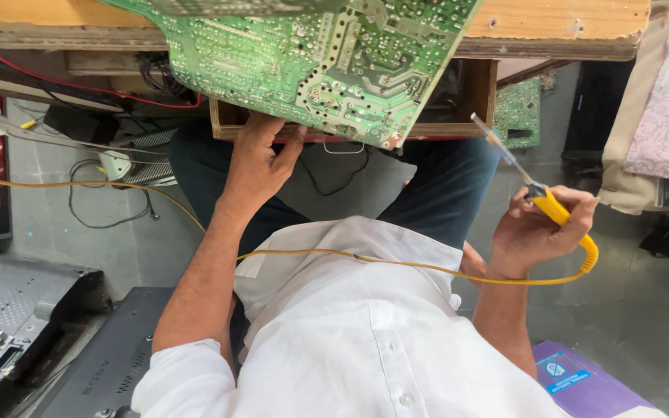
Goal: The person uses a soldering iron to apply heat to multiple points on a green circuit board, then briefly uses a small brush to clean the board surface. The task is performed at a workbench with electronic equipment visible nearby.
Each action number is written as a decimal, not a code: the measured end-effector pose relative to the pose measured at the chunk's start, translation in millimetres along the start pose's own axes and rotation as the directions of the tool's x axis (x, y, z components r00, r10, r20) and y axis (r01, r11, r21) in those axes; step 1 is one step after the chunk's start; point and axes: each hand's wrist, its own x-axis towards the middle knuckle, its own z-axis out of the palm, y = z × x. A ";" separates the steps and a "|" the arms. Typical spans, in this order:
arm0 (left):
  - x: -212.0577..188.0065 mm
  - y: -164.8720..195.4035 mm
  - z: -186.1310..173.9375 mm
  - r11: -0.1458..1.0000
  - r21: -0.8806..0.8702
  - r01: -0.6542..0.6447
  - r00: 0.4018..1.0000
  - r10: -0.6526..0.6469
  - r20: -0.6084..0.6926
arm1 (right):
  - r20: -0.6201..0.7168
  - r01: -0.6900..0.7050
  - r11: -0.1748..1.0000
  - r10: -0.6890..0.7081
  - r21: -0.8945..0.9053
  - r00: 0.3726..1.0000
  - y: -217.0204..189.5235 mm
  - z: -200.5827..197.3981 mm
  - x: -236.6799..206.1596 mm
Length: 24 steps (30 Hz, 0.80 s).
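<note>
My left hand [261, 159] props the board [319, 58] from below, fingers curled on its edge where it overhangs the bench [559, 27]; a slip could drop it. My right hand [540, 232] grips the iron [540, 193], whose cord [350, 257] across my shirt might snag.

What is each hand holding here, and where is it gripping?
The right hand grips a soldering iron by its yellow handle, tip up. The left hand holds the green circuit board by its lower edge.
</note>
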 end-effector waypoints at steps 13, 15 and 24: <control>-12.7 13.5 43.7 0.865 0.480 -0.147 0.989 0.114 0.098 | 0.027 0.353 0.900 -0.359 -0.257 0.933 -7.5 69.7 -11.2; -15.1 13.8 46.9 0.857 0.496 -0.136 0.991 0.113 0.076 | 0.193 0.546 0.732 -0.516 -0.408 0.835 -8.0 86.1 -16.7; -30.0 22.5 46.1 0.876 0.475 -0.080 0.997 0.069 0.040 | 0.382 0.712 0.648 -0.606 -0.271 0.697 -10.2 139.0 -23.4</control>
